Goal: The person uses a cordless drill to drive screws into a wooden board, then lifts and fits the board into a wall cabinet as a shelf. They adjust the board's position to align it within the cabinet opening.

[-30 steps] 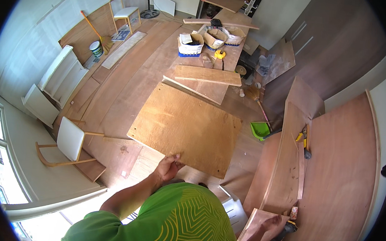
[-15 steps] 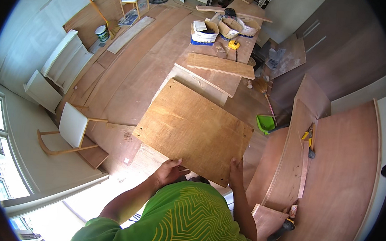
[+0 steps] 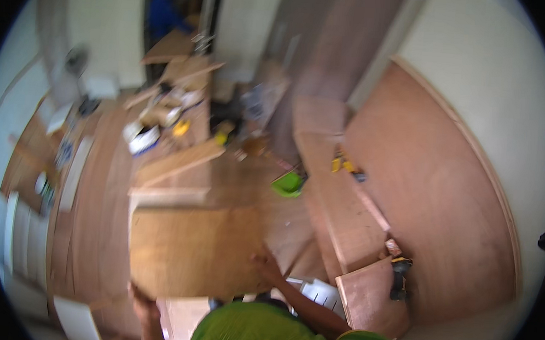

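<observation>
Both hands carry a rectangular brown plywood panel [image 3: 194, 253] in front of my green shirt. My left hand [image 3: 144, 306] is closed on its near left corner. Along the right edge, my right hand [image 3: 268, 268] grips the same panel, the fingers blurred by motion. Beyond the panel's far edge is a low wooden worktable [image 3: 199, 179], on which a loose plank [image 3: 179, 163] lies.
A green dustpan [image 3: 288, 184] is on the floor ahead. On my right, a wooden bench with a curved back panel [image 3: 430, 181] holds yellow-handled tools [image 3: 342, 162] and a power drill [image 3: 400, 277]. A person in blue [image 3: 163, 17] is in the far doorway.
My view has swung to the right, smearing the picture. The panel remains in both hands and now lies more squarely before me. The far doorway and the person have come into view.
</observation>
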Available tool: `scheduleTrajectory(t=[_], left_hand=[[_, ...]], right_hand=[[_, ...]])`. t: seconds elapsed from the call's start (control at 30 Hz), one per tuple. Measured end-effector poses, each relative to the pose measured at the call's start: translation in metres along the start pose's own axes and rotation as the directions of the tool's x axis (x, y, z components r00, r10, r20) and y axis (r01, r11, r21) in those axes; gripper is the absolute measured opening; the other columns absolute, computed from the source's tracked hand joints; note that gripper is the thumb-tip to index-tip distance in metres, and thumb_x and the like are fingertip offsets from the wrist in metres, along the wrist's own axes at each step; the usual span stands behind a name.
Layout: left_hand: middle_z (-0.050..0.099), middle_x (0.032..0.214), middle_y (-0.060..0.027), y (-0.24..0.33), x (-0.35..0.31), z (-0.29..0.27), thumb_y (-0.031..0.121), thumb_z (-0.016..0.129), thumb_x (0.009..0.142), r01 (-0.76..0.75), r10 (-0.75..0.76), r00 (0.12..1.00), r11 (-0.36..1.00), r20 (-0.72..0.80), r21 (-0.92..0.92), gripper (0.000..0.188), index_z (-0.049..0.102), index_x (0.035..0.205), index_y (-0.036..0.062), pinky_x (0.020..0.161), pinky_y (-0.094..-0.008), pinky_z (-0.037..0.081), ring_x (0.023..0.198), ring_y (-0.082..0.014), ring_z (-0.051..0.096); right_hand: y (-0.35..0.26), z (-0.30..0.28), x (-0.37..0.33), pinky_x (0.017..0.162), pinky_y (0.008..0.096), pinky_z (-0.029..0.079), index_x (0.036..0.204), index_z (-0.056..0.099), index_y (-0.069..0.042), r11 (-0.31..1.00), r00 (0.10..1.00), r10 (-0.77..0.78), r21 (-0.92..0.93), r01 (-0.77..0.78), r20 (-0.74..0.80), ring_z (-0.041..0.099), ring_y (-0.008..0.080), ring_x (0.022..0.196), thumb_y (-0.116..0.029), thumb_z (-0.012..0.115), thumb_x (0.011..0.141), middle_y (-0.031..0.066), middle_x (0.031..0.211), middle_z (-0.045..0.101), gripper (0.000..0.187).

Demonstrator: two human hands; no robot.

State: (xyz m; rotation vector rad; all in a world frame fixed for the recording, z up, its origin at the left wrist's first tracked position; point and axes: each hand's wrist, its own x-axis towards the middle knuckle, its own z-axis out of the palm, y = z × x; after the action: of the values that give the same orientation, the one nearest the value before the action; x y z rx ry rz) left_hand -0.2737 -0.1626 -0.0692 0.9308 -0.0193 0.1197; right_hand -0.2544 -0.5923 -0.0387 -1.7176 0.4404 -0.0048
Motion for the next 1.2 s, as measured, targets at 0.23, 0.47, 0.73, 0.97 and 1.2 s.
scheduleTrajectory(t=[0.23,0.47,0.73,0.97,1.2], left_hand=[[0.056,0.147,-0.0136,0.025,0.027,0.024,0.045,0.062,0.101,0.109,-0.113,0.974,0.994,-0.194,-0.033,0.063,0.050,0.149,0.0044,0.112,-0.0477,0.046,0.135,-0.0275,0.054],[0.052,0.149,-0.0172,0.047,0.062,0.124,0.031,0.062,0.104,0.008,-0.007,0.999,1.000,-0.045,0.016,0.061,0.044,0.152,-0.0013,0.110,-0.0471,0.048,0.134,-0.0302,0.054],[0.064,0.137,-0.0163,0.045,0.139,0.223,0.022,0.067,0.102,0.004,-0.013,0.981,0.999,0.191,0.048,0.053,0.052,0.144,-0.0068,0.105,-0.0368,0.052,0.123,-0.0242,0.063],[0.070,0.124,-0.0125,0.024,0.173,0.336,0.016,0.072,0.098,-0.125,0.078,0.966,0.975,0.248,0.182,0.048,0.059,0.137,-0.0083,0.101,-0.0314,0.050,0.112,-0.0169,0.066],[0.069,0.108,-0.0034,-0.011,0.186,0.465,0.014,0.070,0.098,-0.280,0.145,0.934,0.864,0.325,0.418,0.038,0.065,0.131,-0.0045,0.088,-0.0240,0.046,0.092,-0.0082,0.058]], right_hand=[[-0.038,-0.034,-0.011,0.109,0.0308,0.044,0.161,0.030,0.000,0.965,0.989,-0.144,0.228,0.132,0.038,0.055,0.0162,0.127,-0.028,0.069,0.102,0.0144,0.146,0.057,0.076],[-0.076,-0.096,-0.034,0.101,0.0308,0.050,0.158,0.040,-0.004,0.998,0.971,0.020,-0.051,-0.033,-0.240,0.061,0.0121,0.114,-0.031,0.072,0.100,0.0062,0.137,0.064,0.072],[-0.063,-0.136,-0.041,0.102,0.0290,0.049,0.158,0.041,-0.006,0.920,0.926,-0.101,0.321,0.226,-0.363,0.059,0.0125,0.120,-0.023,0.066,0.103,0.0058,0.141,0.061,0.063],[-0.009,-0.164,-0.014,0.104,0.0291,0.048,0.155,0.045,-0.005,0.832,0.917,0.033,0.520,0.196,-0.398,0.059,0.0145,0.121,-0.027,0.061,0.105,0.0063,0.140,0.061,0.057],[0.029,-0.212,0.045,0.107,0.0310,0.045,0.155,0.043,-0.003,0.687,0.935,0.040,0.689,0.230,-0.352,0.057,0.0170,0.124,-0.036,0.061,0.104,0.0075,0.143,0.059,0.063]])
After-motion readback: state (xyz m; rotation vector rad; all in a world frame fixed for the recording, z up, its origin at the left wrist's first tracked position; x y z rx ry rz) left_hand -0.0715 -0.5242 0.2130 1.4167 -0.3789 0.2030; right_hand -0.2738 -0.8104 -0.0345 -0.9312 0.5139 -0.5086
